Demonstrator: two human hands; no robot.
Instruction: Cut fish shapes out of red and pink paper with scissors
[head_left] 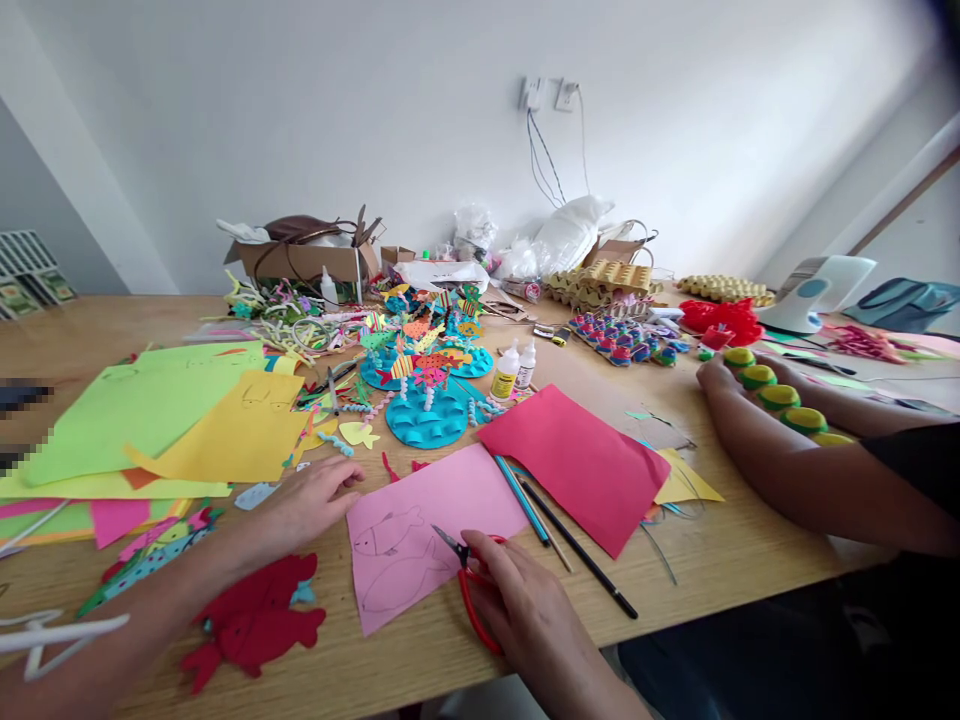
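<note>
My right hand (540,610) is wrapped round the red handles of a small pair of scissors (472,600). Its blades point up and left over a pink sheet of paper (472,490), on which two fish are drawn in pencil. By the sheet's upper left corner lies my left hand (322,495), fingers loosely bent and apart, holding nothing. I cannot tell whether its fingertips touch the paper. Below the left forearm are red fish cutouts (262,635). A dark pink sheet (574,460) overlaps the pink one, with pencils (577,545) beside it.
Yellow and green paper (165,410) covers the left side. Blue bases with paper fish (427,415) stand mid-table near glue bottles (506,370). Another person's arms (757,450) reach in from the right around green-and-yellow egg-carton cups (780,397). Boxes (315,262) and bags line the wall.
</note>
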